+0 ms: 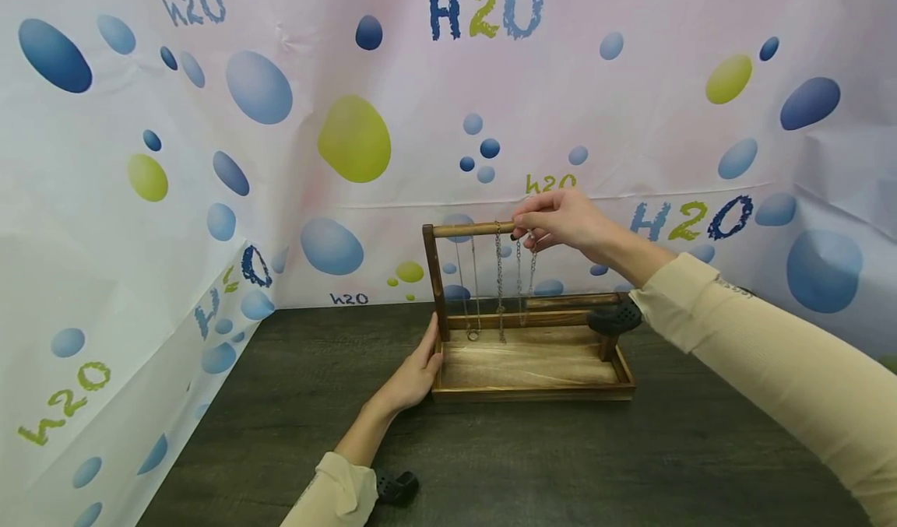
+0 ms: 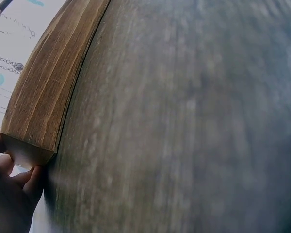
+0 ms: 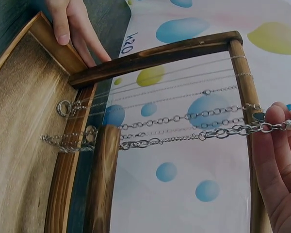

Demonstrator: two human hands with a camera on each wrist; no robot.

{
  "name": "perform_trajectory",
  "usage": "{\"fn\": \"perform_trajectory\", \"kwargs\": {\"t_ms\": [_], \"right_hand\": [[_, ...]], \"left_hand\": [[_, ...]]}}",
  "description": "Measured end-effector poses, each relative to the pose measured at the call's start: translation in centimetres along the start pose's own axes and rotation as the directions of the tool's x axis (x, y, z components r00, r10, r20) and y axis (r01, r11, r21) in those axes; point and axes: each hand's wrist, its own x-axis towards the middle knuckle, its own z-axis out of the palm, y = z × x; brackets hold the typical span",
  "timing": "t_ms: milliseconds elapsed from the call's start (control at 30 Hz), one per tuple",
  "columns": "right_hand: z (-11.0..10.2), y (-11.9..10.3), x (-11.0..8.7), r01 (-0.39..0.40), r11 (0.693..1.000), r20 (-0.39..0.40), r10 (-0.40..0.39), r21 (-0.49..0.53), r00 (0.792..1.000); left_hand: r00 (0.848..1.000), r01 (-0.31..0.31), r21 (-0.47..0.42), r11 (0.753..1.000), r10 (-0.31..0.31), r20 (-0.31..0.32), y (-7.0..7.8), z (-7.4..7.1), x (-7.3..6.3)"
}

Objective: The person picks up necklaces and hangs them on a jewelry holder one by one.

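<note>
A wooden jewelry stand (image 1: 532, 365) has a shallow tray base and a top bar (image 1: 469, 230) hung with several silver chains. At the bar's right part, my right hand (image 1: 564, 219) pinches a chain necklace (image 3: 242, 130) between thumb and fingers. Its links run down toward the tray in the right wrist view. My left hand (image 1: 413, 371) holds the tray's left side, thumb over the rim and fingers along the outer face. A ring-shaped pendant (image 3: 64, 108) hangs low on one thin chain. The bar's right end is hidden behind my right hand.
The stand rests on a dark wood-grain table (image 1: 336, 402). Behind it is a white backdrop (image 1: 420, 192) with blue and green spots and H2O lettering. Dark wrist-worn devices sit under both sleeves; one (image 1: 615, 318) hides part of the stand's right side.
</note>
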Motion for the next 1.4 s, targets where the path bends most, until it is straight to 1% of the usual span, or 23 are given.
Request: {"fn": "perform_trajectory", "kwargs": {"t_ms": [233, 467, 633, 800, 1100, 1333, 1400], "right_hand": [[-1.0, 0.0, -0.6, -0.005, 1.000, -0.011, 0.005, -0.010, 1.000], [-2.1, -0.1, -1.0, 0.000, 1.000, -0.034, 0.000, 0.002, 0.999], [-2.9, 0.1, -1.3, -0.010, 1.000, -0.052, 0.009, -0.024, 0.999], [-3.5, 0.2, -1.7, -0.023, 0.999, -0.066, 0.020, -0.043, 0.998], [-4.6, 0.7, -2.4, -0.016, 0.999, -0.066, 0.013, -0.045, 0.998], [-5.8, 1.3, -3.0, -0.010, 0.997, -0.085, 0.004, -0.071, 0.996], [-6.2, 1.5, -3.2, -0.012, 0.996, -0.091, 0.004, -0.085, 0.996]], "left_hand": [[1.000, -0.004, 0.000, 1.000, 0.004, -0.002, -0.1, 0.1, 0.0], [1.000, -0.005, -0.003, 1.000, 0.005, 0.000, -0.3, 0.1, 0.1], [1.000, -0.012, 0.002, 1.000, 0.012, -0.001, -0.2, 0.2, 0.1], [1.000, -0.005, 0.007, 1.000, 0.005, -0.001, -0.2, 0.2, 0.1], [1.000, -0.010, -0.005, 1.000, 0.010, -0.024, -0.4, 0.4, 0.1], [1.000, -0.020, 0.065, 0.998, 0.021, -0.017, -3.8, 0.5, 1.6], [1.000, -0.017, 0.061, 0.998, 0.018, -0.020, -3.9, 0.6, 1.6]]}}
